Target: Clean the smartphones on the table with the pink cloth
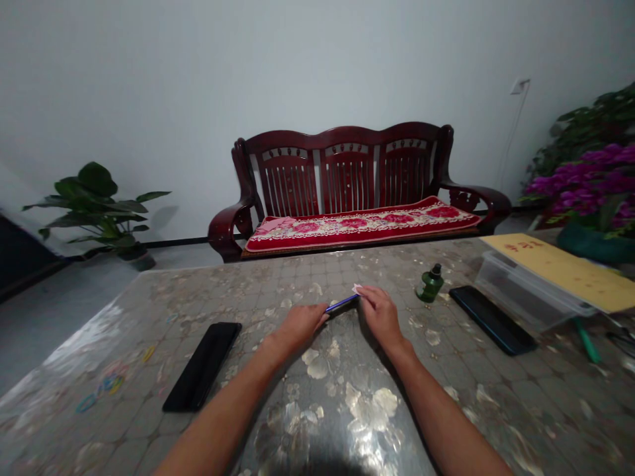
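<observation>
A slim blue-purple pen [342, 303] is held slightly tilted above the patterned table, its right end higher than its left. My left hand [301, 324] is closed round the left end of the pen. The fingers of my right hand [381, 313] pinch a small pale piece of tissue [357, 289] at the pen's other end. That end is covered by the tissue and fingers, so its tip cannot be seen. A small green bottle [430, 284] with a black cap stands to the right of my right hand, apart from it.
A black phone [202, 367] lies left of my forearm, with several coloured rubber bands [112, 382] beyond it. At right are another phone [492, 320], a clear plastic box [536, 294] under a yellow envelope [570, 270], and purple flowers [590, 182]. A wooden bench [347, 142] stands behind the table.
</observation>
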### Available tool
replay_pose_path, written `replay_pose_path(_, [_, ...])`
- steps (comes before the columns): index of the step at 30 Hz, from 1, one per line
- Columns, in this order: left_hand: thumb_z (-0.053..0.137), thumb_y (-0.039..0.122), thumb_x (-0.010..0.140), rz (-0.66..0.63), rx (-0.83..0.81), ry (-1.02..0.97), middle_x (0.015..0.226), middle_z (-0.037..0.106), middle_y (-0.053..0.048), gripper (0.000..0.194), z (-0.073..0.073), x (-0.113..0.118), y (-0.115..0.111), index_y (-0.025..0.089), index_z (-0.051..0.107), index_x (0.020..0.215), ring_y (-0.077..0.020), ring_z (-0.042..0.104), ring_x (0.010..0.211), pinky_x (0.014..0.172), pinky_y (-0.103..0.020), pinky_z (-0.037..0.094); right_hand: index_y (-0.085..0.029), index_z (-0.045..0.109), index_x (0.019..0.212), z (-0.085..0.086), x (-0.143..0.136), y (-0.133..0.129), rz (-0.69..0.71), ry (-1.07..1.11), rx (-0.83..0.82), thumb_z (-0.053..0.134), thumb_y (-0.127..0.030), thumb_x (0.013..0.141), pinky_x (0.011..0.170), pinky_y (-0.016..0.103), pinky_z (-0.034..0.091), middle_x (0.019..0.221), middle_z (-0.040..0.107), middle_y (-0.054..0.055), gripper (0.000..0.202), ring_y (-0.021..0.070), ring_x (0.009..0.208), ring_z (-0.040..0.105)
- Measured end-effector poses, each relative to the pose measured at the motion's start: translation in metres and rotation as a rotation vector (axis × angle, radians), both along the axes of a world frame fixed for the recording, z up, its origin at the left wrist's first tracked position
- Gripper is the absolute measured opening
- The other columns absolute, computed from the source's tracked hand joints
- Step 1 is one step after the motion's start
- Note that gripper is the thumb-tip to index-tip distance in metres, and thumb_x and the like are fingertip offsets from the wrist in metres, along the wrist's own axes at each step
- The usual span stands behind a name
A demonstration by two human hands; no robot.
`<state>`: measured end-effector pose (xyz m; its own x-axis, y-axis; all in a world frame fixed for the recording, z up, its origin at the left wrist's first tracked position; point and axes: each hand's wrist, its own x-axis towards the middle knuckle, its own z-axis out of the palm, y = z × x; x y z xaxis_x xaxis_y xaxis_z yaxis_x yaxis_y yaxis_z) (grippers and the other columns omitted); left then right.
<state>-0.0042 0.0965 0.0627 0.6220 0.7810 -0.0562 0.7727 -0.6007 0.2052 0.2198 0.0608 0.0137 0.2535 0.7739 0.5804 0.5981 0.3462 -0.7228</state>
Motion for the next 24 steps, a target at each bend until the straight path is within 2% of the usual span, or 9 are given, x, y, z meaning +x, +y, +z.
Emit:
replay_pose_path(2, [0.047,0.033,0.100,-0.005,-0.002,0.032,0.099,0.075,-0.012,0.025,0.004,0.002,0.002,0.022,0.065,0.115,-0.0289,0.072,0.092,0.080,-0.033,0.051,-0.022,0.078,0.104,-0.004,0.001,0.006,-0.006,0.220,-0.063,0.055,-0.032,0.087,0.094,0.041,0.051,0.106,0.076,0.008,0.030,0.0238,0.098,0.067])
replay_pose_path(5, [0.046,0.033,0.101,-0.018,-0.010,0.064,0.101,0.075,-0.013,0.027,0.009,0.006,0.004,0.022,0.065,0.116,-0.0301,0.072,0.094,0.079,-0.034,0.051,-0.019,0.079,0.104,-0.007,0.001,0.011,0.022,0.530,-0.175,0.062,-0.041,0.079,0.078,0.036,0.054,0.099,0.078,0.007,0.037,0.0235,0.086,0.068])
replay_pose_path(8, [0.047,0.031,0.100,-0.026,-0.036,0.064,0.102,0.075,-0.013,0.025,0.011,0.008,0.004,0.021,0.065,0.114,-0.0298,0.071,0.095,0.078,-0.034,0.051,-0.016,0.079,0.102,-0.006,-0.002,0.009,0.035,0.682,-0.196,0.068,-0.043,0.073,0.064,0.029,0.050,0.091,0.077,0.006,0.041,0.0199,0.072,0.065])
replay_pose_path(13, [0.046,0.031,0.100,-0.002,-0.104,0.006,0.105,0.074,-0.012,0.028,0.008,0.011,-0.002,0.021,0.062,0.119,-0.0291,0.070,0.097,0.081,-0.034,0.050,-0.015,0.079,0.101,-0.007,-0.009,0.004,0.008,0.741,-0.177,0.068,-0.045,0.074,0.049,0.023,0.038,0.071,0.072,0.002,0.042,0.0135,0.055,0.052])
replay_pose_path(19, [0.041,0.034,0.100,-0.007,-0.209,-0.161,0.114,0.073,-0.012,0.033,0.005,0.009,-0.006,0.020,0.064,0.119,-0.0289,0.068,0.104,0.088,-0.034,0.048,-0.014,0.079,0.097,-0.006,-0.016,0.000,0.033,0.769,-0.127,0.069,-0.046,0.075,0.051,0.025,0.043,0.073,0.073,0.005,0.040,0.0157,0.059,0.057])
replay_pose_path(21, [0.042,0.035,0.099,-0.013,-0.235,-0.258,0.116,0.072,-0.010,0.034,0.002,0.007,-0.007,0.021,0.064,0.120,-0.0285,0.067,0.106,0.091,-0.034,0.048,-0.016,0.079,0.099,-0.003,-0.018,-0.002,0.051,0.731,-0.107,0.068,-0.045,0.077,0.055,0.026,0.047,0.077,0.075,0.005,0.038,0.0169,0.061,0.060])
replay_pose_path(24, [0.047,0.032,0.095,0.001,-0.280,-0.389,0.124,0.070,-0.009,0.038,-0.005,0.005,-0.007,0.021,0.062,0.127,-0.0287,0.064,0.113,0.099,-0.037,0.046,-0.020,0.080,0.097,0.004,-0.023,-0.008,0.075,0.615,-0.026,0.065,-0.038,0.081,0.073,0.033,0.055,0.092,0.077,0.007,0.029,0.0212,0.081,0.068])
